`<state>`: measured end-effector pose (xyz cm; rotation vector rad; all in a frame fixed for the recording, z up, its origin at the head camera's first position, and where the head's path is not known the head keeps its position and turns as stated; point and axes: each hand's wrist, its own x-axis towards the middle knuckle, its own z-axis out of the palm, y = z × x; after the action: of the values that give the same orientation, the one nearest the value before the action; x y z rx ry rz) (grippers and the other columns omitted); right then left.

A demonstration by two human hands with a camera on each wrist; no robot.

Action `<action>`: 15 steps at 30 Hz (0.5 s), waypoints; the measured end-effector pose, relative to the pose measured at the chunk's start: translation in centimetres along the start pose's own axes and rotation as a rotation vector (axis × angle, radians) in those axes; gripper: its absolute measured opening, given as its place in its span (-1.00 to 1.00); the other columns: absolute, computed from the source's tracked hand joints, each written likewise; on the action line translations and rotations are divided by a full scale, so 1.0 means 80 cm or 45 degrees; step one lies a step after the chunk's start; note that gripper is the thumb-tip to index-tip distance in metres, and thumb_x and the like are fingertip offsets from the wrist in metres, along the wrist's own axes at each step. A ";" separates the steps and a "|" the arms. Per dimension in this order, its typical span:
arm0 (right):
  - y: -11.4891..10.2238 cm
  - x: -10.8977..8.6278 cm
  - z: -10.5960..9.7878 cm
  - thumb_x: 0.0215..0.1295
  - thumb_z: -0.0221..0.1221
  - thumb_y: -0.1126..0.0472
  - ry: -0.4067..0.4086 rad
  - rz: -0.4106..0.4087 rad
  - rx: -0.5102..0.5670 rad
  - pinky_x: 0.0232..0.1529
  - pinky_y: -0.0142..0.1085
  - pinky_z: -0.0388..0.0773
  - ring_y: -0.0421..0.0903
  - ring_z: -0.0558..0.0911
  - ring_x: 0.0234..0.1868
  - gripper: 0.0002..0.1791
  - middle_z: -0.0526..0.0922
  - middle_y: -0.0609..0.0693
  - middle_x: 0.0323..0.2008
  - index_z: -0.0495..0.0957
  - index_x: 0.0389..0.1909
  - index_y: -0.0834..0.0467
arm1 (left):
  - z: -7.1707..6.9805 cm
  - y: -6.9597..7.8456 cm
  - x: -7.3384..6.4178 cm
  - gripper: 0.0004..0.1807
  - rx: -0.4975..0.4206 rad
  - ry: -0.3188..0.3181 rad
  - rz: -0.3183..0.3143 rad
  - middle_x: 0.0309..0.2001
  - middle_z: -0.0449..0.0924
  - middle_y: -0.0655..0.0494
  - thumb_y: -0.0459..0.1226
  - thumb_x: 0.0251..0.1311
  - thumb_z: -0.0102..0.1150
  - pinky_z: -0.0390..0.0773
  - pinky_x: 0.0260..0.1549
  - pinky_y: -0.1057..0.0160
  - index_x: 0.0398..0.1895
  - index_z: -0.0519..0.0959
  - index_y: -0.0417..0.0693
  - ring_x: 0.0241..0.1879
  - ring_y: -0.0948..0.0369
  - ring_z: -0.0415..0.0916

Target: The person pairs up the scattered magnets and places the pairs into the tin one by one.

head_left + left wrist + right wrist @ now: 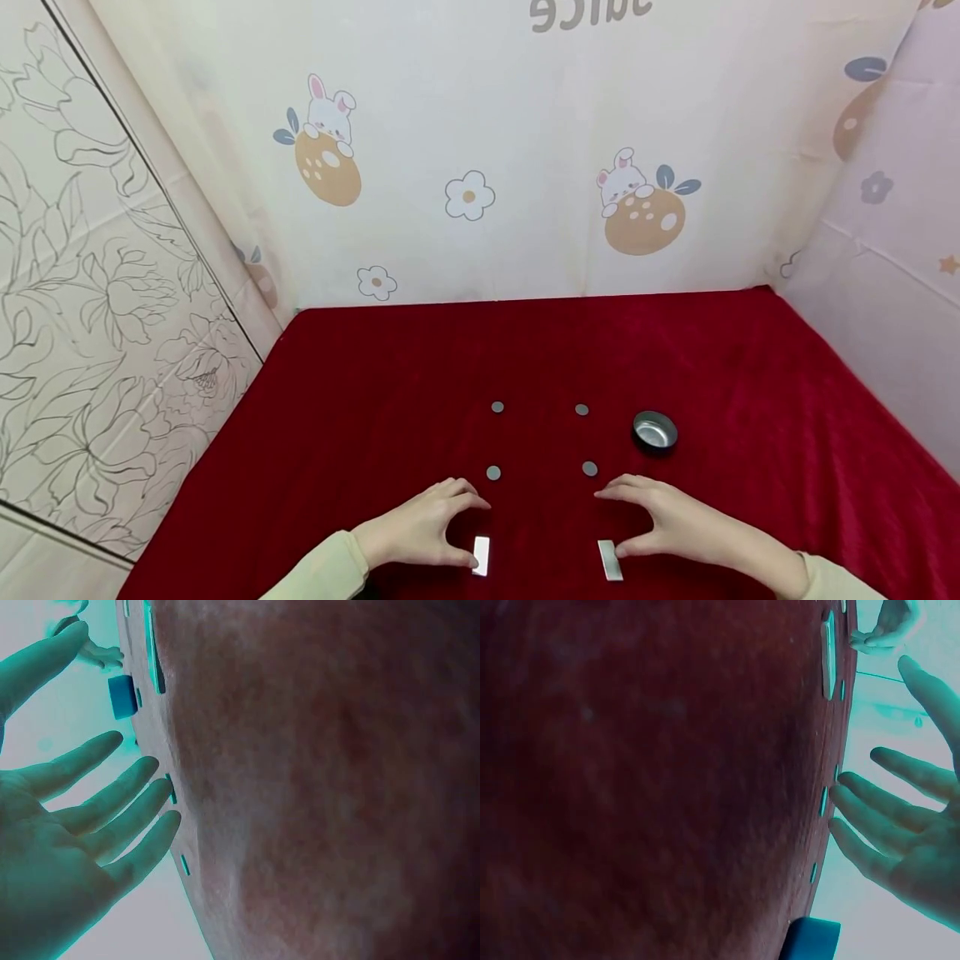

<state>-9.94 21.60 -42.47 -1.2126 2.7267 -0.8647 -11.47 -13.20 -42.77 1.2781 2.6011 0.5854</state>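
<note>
My left hand (423, 527) is held above the red cloth with its fingers relaxed and apart. In the head view its thumb tip overlaps the edge of a shiny rectangular plate (482, 556). Opposite it, my right hand (671, 518) hovers in a similar pose, thumb beside a second rectangular plate (611, 560). Both wrist views show spread fingers holding nothing: the left hand (82, 825) and the right hand (907, 825). Beyond the fingertips lie small grey discs, two nearer (492, 472) (589, 468) and two farther (498, 407) (582, 409).
A shallow round dark tin (655, 432) with a silvery inside stands right of the discs, beyond my right hand. The red cloth (375, 375) covers the table. A printed curtain (480, 108) hangs behind it, with patterned panels on both sides.
</note>
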 end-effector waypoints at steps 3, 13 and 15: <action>0.000 0.002 0.003 -0.02 0.27 -0.03 -0.036 -0.026 0.106 -0.28 -0.39 0.46 -0.27 0.47 -0.24 -0.52 0.49 -0.17 -0.22 0.50 -0.12 0.17 | 0.003 0.000 0.001 -0.45 -0.016 -0.010 0.010 -0.14 0.34 0.34 0.03 -0.11 0.28 0.37 -0.16 0.43 -0.03 0.45 0.03 -0.15 0.40 0.29; -0.004 0.004 0.011 -0.08 0.32 0.03 -0.195 -0.012 0.297 -0.42 -0.49 0.39 -0.39 0.38 -0.39 -0.57 0.39 -0.28 -0.38 0.44 -0.21 0.13 | 0.012 0.000 0.006 -0.47 -0.100 -0.106 0.020 -0.29 0.32 0.35 0.01 -0.19 0.35 0.35 -0.29 0.56 -0.15 0.45 -0.03 -0.26 0.46 0.27; -0.006 0.004 0.014 -0.12 0.34 0.06 -0.203 -0.014 0.289 -0.42 -0.51 0.38 -0.40 0.37 -0.40 -0.57 0.37 -0.28 -0.39 0.43 -0.23 0.11 | 0.014 -0.001 0.006 -0.48 -0.091 -0.103 0.036 -0.30 0.31 0.35 0.00 -0.21 0.36 0.33 -0.30 0.57 -0.17 0.45 -0.03 -0.28 0.46 0.26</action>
<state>-9.57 20.63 -43.12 -1.1961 2.4240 -1.0003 -11.45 -12.52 -43.80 1.2914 2.4783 0.6125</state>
